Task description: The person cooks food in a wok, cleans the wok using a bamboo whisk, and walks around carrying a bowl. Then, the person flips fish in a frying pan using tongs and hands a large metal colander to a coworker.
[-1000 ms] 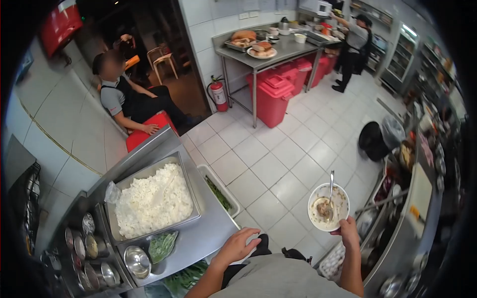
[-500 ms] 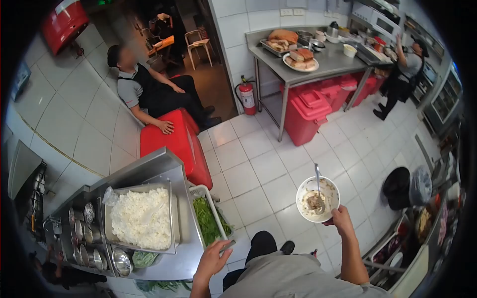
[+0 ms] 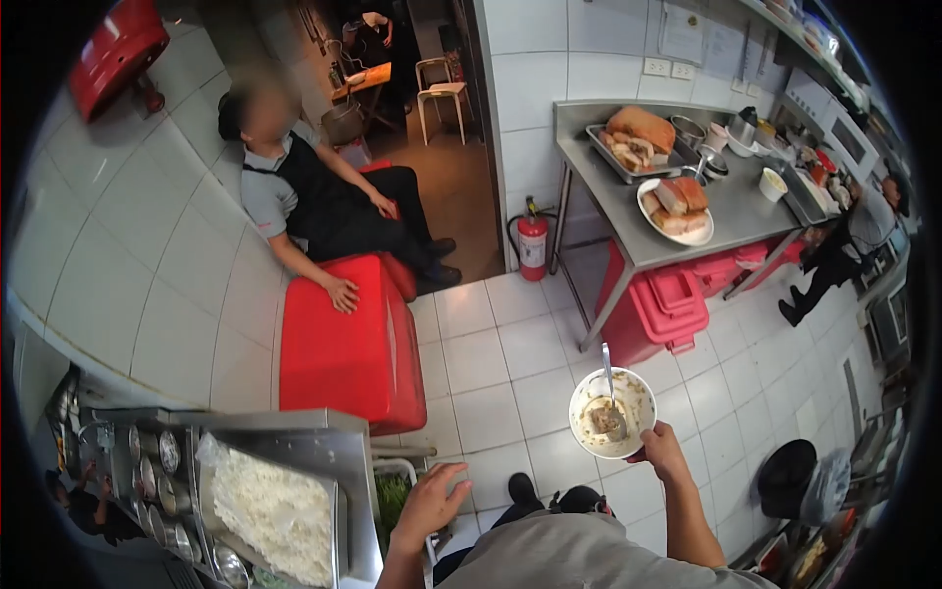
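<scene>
Held out over the floor is a white bowl (image 3: 581, 444) with brown and whitish food remains inside. My right hand (image 3: 662, 454) grips its lower right rim, thumb and fingers closed on it. A metal spoon (image 3: 607, 368) leans in the bowl, its handle sticking up past the far rim. My left hand (image 3: 432, 501) is open with its fingers stretched out, apart from the bowl. Beside it, partly hidden by the hand, stands a basket of green leaves (image 3: 394, 494).
A pan of white rice (image 3: 275, 510) and metal containers sit left. Ahead are a person on a red box (image 3: 343, 368), a fire extinguisher (image 3: 532, 245) and a steel table (image 3: 643, 236) with meat over red bins (image 3: 667, 309). Another person (image 3: 844, 240) stands far right.
My view has moved forward, so the seated person and the meat table look nearer. The bowl stays in my right hand. My left hand's fingers now point more upward and right.
</scene>
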A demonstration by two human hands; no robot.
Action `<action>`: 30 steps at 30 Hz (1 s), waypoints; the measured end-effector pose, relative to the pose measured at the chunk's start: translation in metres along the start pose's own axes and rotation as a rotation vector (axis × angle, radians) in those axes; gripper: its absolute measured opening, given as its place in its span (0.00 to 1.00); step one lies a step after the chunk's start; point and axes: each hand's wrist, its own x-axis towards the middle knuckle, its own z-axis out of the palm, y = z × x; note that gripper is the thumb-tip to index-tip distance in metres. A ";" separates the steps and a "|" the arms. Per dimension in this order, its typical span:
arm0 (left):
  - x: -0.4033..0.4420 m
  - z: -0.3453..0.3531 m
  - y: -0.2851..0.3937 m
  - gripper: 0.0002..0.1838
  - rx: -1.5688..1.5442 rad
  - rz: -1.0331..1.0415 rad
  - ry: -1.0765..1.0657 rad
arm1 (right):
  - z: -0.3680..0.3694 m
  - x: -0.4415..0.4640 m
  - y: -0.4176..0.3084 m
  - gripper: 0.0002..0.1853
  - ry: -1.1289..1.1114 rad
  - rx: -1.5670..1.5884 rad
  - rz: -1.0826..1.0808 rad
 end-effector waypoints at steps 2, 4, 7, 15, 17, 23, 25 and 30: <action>0.044 -0.015 0.001 0.18 0.047 0.044 0.032 | 0.004 0.032 -0.017 0.21 -0.009 0.022 0.009; 0.090 -0.028 0.004 0.19 0.037 0.080 0.061 | 0.011 0.069 -0.039 0.21 -0.024 0.053 -0.008; 0.146 -0.042 0.009 0.20 -0.002 -0.152 -0.006 | 0.020 0.136 -0.069 0.21 -0.076 0.041 -0.027; 0.230 -0.053 -0.046 0.20 0.049 -0.236 0.171 | 0.093 0.322 -0.188 0.20 -0.234 0.058 -0.058; 0.260 -0.063 -0.055 0.20 0.035 -0.252 0.181 | 0.116 0.366 -0.218 0.20 -0.279 -0.024 -0.038; 0.385 -0.134 -0.087 0.18 0.140 -0.180 0.136 | 0.199 0.449 -0.289 0.18 -0.302 -0.051 -0.079; 0.434 -0.169 -0.100 0.17 0.086 -0.113 0.211 | 0.228 0.471 -0.320 0.18 -0.302 -0.024 -0.064; 0.532 -0.242 -0.109 0.14 0.126 -0.146 0.317 | 0.280 0.542 -0.372 0.18 -0.289 -0.026 -0.063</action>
